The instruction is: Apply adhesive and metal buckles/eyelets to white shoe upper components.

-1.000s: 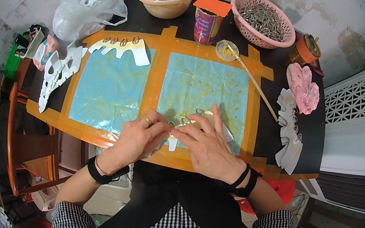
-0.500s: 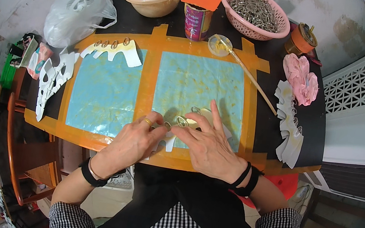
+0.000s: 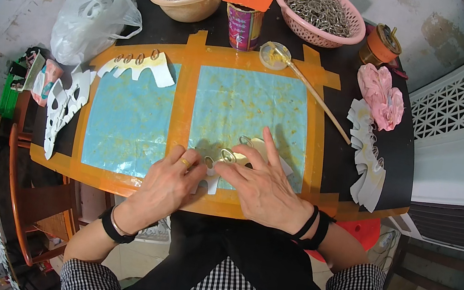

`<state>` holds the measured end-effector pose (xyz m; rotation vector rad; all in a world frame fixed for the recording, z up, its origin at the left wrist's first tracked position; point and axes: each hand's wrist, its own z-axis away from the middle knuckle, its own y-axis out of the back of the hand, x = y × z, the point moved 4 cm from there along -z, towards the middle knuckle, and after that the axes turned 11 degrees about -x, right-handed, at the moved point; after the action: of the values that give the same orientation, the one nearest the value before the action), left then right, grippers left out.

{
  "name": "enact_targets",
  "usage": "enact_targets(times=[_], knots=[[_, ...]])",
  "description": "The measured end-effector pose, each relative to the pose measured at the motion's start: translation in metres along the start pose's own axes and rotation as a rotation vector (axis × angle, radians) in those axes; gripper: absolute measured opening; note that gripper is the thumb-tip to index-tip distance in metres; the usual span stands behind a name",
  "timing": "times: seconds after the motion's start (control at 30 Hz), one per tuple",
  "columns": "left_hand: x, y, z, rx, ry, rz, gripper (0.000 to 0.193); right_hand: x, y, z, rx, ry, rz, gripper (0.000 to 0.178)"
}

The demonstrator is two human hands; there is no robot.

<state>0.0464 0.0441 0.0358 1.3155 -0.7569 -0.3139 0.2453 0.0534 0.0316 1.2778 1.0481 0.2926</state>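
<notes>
A white scalloped strip (image 3: pixel 212 185) with yellowish glue-like patches lies at the near edge of the right blue sheet, partly under my hands. Oval metal rings stand along it, among them one ring (image 3: pixel 228 155) by my right fingertips and another ring (image 3: pixel 209 161) between the hands. My right hand (image 3: pixel 265 185) presses thumb and forefinger together on the strip beside the ring, its little finger raised. My left hand (image 3: pixel 169 176), wearing a gold ring, has curled fingers at the strip's left end. Whatever its fingertips pinch is hidden.
A finished-looking strip (image 3: pixel 143 70) with rings lies on the left blue sheet (image 3: pixel 125 128). More white strips (image 3: pixel 363 160) lie at both sides. Behind are a tan bowl (image 3: pixel 175 7) and pink basket (image 3: pixel 307 34) of rings, a cup (image 3: pixel 242 31), and a stick (image 3: pixel 318 98) across a small dish.
My left hand has drawn slightly left, away from the right fingertips, showing more of the ring between them. The right hand stays nearly in place. The whole view has shifted a little.
</notes>
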Motion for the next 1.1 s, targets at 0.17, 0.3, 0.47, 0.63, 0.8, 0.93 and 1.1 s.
enact_targets(times=[0.17,0.3,0.47,0.63,0.8,0.93,1.1], knots=[[0.002,0.003,0.014,0.077,-0.063,-0.149,0.035,0.001,-0.001,-0.002,-0.021,-0.003,0.011,0.045],[0.006,0.001,0.020,0.113,-0.082,-0.165,0.048,-0.001,0.000,-0.002,-0.050,-0.006,0.062,0.044],[0.005,-0.007,0.020,0.096,-0.182,-0.280,0.045,-0.003,0.000,-0.001,-0.062,0.019,0.107,0.047],[0.002,-0.007,0.022,0.089,-0.152,-0.200,0.050,-0.007,-0.010,-0.003,-0.071,0.040,0.150,0.047],[-0.001,-0.009,0.025,0.126,-0.142,-0.192,0.050,-0.013,-0.011,-0.005,-0.061,0.035,0.227,0.047],[-0.008,-0.003,0.026,0.117,-0.148,-0.030,0.047,-0.014,-0.009,-0.006,-0.077,0.057,0.253,0.046],[-0.019,0.005,0.022,0.159,-0.033,0.290,0.051,-0.017,-0.010,-0.006,-0.103,0.051,0.258,0.046]])
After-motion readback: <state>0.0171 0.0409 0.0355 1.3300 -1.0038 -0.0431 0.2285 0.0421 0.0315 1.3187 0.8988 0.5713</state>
